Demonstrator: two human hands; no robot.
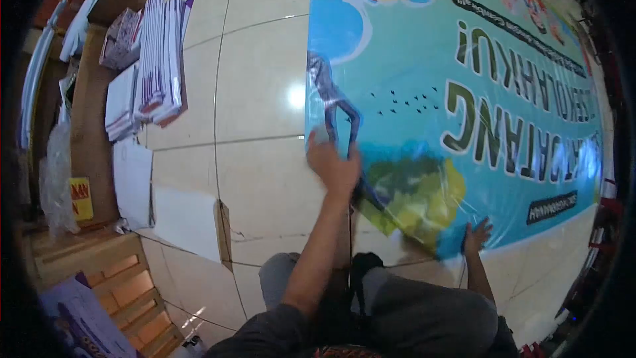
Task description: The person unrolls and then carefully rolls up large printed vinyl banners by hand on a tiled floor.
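Observation:
A large plastic banner [411,79] lies over the floor tiles, with a light blue-green print, a building, a bush and big letters seen upside down. At its left edge, near the lower left corner, my left hand [334,164] has its fingers bent around the banner's edge, slightly blurred. The sheet is creased and slanted beside that hand. My right hand [477,236] rests on the banner's lower edge with its fingers spread. My knees are close below this edge.
White-and-purple stacks of folded paper [159,59] stand on the left, near a patterned box [121,40]. White sheets [185,220] lie on the tiles [258,172]. A wooden slatted rack [126,285] and a purple box [86,321] are at the lower left.

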